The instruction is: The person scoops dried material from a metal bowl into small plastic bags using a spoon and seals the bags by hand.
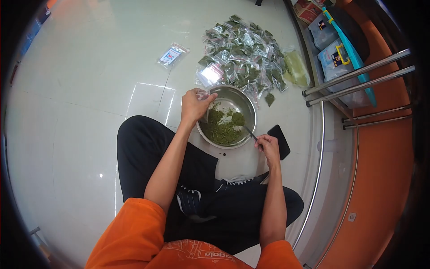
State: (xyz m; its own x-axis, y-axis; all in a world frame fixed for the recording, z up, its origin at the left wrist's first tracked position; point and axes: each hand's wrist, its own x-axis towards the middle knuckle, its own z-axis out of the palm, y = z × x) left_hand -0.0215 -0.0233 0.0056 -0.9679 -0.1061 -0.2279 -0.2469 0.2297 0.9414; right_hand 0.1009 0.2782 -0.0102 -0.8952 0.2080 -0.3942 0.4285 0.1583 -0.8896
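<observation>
Right hand (pixel 268 147) is pinching a thin dark-handled spoon (pixel 249 131), its green-heaped tip ahead-left, over a round silver metal bowl (pixel 251 105) of shredded green leaves (pixel 221 131). Left hand (pixel 195 106) has a clear plastic bag (pixel 204 95) pinched; leaf-filled clear packets (pixel 246 54) sprawl beyond both.

Bright light leaves patches of glare on the glossy floor (pixel 80 134), while the edges bow into black.

Smooth, shiny metal bowl (pixel 249 106), rough flakes (pixel 219 131), glossy plastic bags (pixel 244 51), glossy smooth floor (pixel 76 116), matt cloth trousers (pixel 142 143).
</observation>
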